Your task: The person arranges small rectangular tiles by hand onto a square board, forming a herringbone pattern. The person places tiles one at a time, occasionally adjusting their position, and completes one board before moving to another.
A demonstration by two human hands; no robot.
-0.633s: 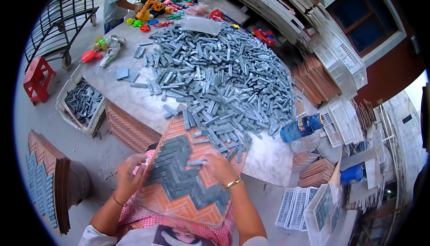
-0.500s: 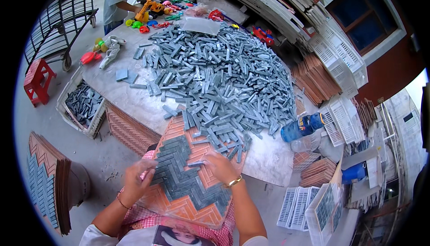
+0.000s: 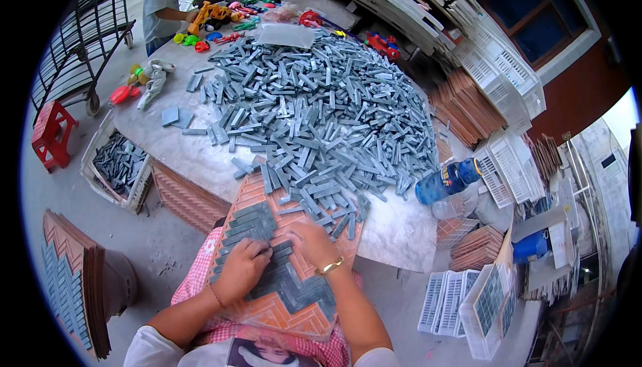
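The left hand has its fingers bent down on the grey strip tiles on the orange grooved board. The right hand is just beside it, with its fingers curled in over the same board. Both hands hide their own fingertips, so one cannot tell if either one pinches a tile. The board slopes between the lap, over a pink checked apron, and the near edge of the table. The zigzag rows of tiles sit across its middle.

The board could tip if a knee moves or an arm bumps it, and then tiles could slip out of line. A push from a finger could knock a neat tile crooked. Loose tiles from the big grey heap could slide down onto the board, because the heap spills right to its far end.

Now the counting: two hands, one board on the lap, and one heap with too many tiles to count. There are two flat square tiles, one blue bottle, one red stool and one white crate of loose tiles.
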